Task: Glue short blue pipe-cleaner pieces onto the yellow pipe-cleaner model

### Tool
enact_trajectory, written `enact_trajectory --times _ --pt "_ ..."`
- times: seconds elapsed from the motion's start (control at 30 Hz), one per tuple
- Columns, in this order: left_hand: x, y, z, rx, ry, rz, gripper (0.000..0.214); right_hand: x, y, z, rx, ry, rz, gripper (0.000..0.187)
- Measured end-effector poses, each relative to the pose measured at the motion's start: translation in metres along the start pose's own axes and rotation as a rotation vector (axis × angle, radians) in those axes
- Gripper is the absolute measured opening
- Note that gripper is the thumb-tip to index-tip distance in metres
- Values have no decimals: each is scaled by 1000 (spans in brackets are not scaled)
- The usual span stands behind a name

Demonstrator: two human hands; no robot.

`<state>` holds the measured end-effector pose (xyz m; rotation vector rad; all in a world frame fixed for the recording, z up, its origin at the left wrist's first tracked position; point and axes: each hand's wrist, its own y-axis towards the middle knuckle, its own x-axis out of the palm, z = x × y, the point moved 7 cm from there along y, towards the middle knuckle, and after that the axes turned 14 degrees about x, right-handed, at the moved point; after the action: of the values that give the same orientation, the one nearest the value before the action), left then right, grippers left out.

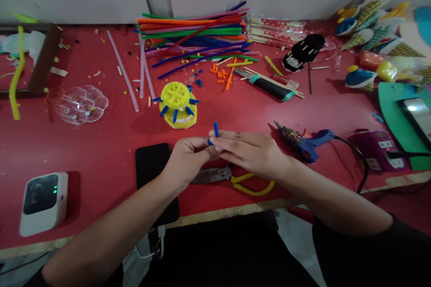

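A short blue pipe cleaner piece [216, 129] sticks up between my fingertips, above the scissors. My left hand [190, 157] pinches its lower end, where another bit of blue shows. The fingers of my right hand [251, 149] are closed around the same piece from the other side. Just beyond my hands stands a yellow wheel-shaped craft piece [175, 95] with blue pegs jutting from its sides. Under my hands lie scissors [252, 186] with yellow handles, partly covered. A black phone [151, 163] is beneath my left forearm.
Colourful pipe cleaners [195, 31] lie piled at the back. A blue glue gun [303, 141] rests at right, its cord running to a purple box [380, 150]. A utility knife [269, 87] lies farther back. At left are a clear flower-shaped tray [81, 104] and a white device [45, 202].
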<state>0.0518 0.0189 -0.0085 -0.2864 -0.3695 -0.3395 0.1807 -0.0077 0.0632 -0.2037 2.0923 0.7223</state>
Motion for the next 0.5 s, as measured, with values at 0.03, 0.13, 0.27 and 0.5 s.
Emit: enact_trajectory --times 0.03,0.13,0.27,0.5 --pt "2 0 0 -9 -27 -3 22 0 1 1 14 34 -21 34" --pt "8 -1 -1 -86 -126 -27 25 -2 7 8 89 138 -121 57" --pt "11 -2 -4 -159 -191 -19 26 -8 14 11 145 107 -211 61" --pt "7 -2 -8 -181 -171 1 33 -6 12 6 120 23 -214 34"
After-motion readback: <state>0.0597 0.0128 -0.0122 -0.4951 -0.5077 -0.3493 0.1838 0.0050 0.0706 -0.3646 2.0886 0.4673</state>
